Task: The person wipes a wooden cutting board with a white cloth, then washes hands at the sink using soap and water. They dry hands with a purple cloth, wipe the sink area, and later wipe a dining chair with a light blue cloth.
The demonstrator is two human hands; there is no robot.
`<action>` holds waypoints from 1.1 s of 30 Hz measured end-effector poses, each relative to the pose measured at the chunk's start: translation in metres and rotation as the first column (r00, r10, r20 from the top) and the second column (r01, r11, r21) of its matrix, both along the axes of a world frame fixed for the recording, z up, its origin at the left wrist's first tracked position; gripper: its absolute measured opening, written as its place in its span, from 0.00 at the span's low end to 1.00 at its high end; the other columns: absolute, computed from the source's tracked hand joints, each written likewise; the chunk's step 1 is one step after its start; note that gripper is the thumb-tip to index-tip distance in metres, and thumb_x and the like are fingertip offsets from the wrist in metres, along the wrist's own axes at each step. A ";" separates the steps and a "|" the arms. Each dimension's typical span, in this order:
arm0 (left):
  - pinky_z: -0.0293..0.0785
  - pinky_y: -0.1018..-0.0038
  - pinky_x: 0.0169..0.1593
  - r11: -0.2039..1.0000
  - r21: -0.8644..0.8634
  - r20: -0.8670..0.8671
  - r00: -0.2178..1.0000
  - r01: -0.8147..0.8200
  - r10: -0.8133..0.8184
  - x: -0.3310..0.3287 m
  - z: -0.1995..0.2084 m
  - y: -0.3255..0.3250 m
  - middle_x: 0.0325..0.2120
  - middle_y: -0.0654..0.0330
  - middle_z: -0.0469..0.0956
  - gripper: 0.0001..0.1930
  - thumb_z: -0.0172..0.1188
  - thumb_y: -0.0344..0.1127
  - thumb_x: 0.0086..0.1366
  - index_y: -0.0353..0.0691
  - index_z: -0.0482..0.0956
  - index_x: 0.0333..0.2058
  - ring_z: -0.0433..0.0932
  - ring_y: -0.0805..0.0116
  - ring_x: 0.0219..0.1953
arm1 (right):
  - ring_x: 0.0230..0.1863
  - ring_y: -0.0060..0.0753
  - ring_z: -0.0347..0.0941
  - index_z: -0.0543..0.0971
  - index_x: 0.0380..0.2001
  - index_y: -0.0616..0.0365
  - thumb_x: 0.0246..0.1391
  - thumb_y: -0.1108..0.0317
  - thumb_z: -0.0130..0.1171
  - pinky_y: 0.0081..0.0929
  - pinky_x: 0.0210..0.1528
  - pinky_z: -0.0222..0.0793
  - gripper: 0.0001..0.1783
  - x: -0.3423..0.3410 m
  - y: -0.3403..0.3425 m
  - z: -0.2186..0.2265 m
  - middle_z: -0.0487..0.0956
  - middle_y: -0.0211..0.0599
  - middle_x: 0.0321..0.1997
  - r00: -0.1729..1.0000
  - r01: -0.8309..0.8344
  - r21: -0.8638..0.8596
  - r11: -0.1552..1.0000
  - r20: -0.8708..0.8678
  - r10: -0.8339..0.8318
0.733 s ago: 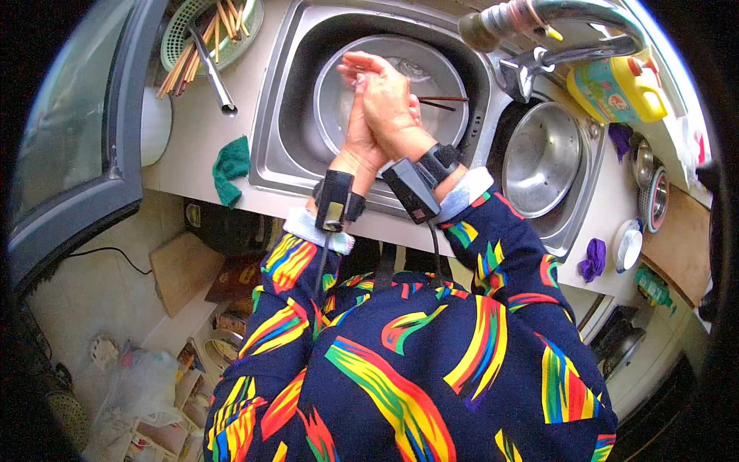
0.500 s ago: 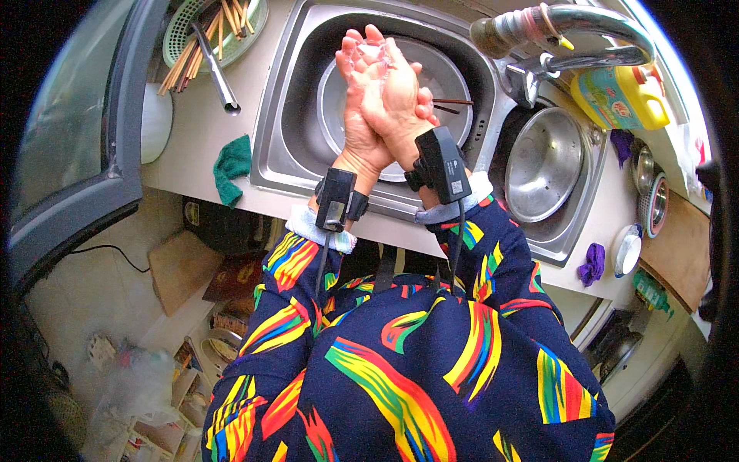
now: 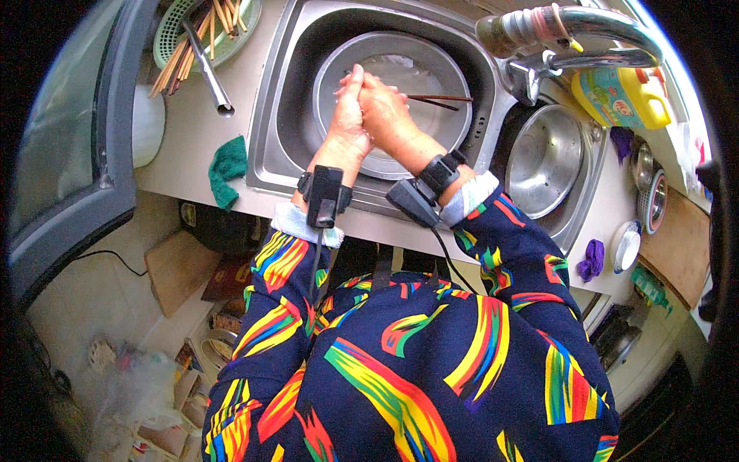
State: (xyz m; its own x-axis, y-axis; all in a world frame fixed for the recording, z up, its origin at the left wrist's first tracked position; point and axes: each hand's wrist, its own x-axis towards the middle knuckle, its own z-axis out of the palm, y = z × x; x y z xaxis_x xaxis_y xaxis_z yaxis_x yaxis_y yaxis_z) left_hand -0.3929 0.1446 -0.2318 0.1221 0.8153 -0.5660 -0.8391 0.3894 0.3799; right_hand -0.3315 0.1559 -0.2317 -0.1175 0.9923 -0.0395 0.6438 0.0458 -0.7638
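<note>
My left hand (image 3: pixel 346 117) and my right hand (image 3: pixel 383 112) are clasped together, wet, over a round metal basin (image 3: pixel 332 69). The right hand's fingers wrap over the left, and the left thumb points up beside them. Between the palms, whatever there may be is hidden. The basin sits inside the sink (image 3: pixel 271 123) and has water in it. Dark chopsticks (image 3: pixel 440 98) lean in the basin toward its right side, their left ends passing behind my right hand.
Left of the sink are a green cloth (image 3: pixel 227 171), a metal tube (image 3: pixel 212 77) and a green basket (image 3: pixel 165 48) of chopsticks. On the right, the faucet (image 3: pixel 527 81) overhangs, with a metal bowl (image 3: pixel 543 162), a yellow jug (image 3: pixel 616 96) and a purple cloth (image 3: pixel 591 260).
Both hands have moved lower and closer to me. The left palm was facing up with its fingers spread; now the hands are folded around each other. More of the basin shows.
</note>
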 end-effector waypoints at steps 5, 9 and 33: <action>0.76 0.62 0.37 0.997 0.073 -0.017 0.999 -0.035 0.036 -0.013 -0.023 0.007 0.25 0.55 0.75 0.16 0.48 0.49 0.66 0.41 0.71 0.29 0.77 0.59 0.31 | 0.45 0.36 0.72 0.77 0.36 0.65 0.46 0.77 0.52 0.26 0.48 0.66 0.12 0.001 -0.017 -0.009 0.76 0.41 0.43 0.674 -0.072 -0.279 0.958 -0.722 -0.160; 0.74 0.65 0.36 0.990 0.133 0.137 0.990 -0.049 0.030 -0.021 -0.043 0.010 0.19 0.63 0.70 0.17 0.46 0.49 0.67 0.44 0.68 0.25 0.73 0.66 0.26 | 0.45 0.27 0.69 0.74 0.41 0.66 0.50 0.80 0.50 0.24 0.50 0.64 0.13 0.002 -0.022 -0.013 0.75 0.38 0.43 0.112 -0.261 -0.642 0.721 -0.762 -0.638; 0.60 0.48 0.58 0.955 -0.276 0.011 0.993 -0.111 0.118 -0.005 -0.069 0.019 0.51 0.42 0.67 0.38 0.28 0.66 0.64 0.37 0.54 0.57 0.65 0.48 0.55 | 0.40 0.37 0.74 0.73 0.31 0.59 0.62 0.55 0.45 0.37 0.50 0.68 0.17 0.033 0.007 -0.042 0.77 0.38 0.33 -0.079 -0.544 -0.456 0.704 -0.808 -0.584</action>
State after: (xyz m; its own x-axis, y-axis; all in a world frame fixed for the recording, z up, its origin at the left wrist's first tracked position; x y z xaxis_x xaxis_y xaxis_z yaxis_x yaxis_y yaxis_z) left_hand -0.3982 0.1639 -0.3004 0.0555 0.6386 -0.7675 -0.8927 0.3760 0.2483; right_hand -0.2981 0.1625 -0.2733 -0.5638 0.7515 -0.3426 -0.7137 -0.6521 -0.2558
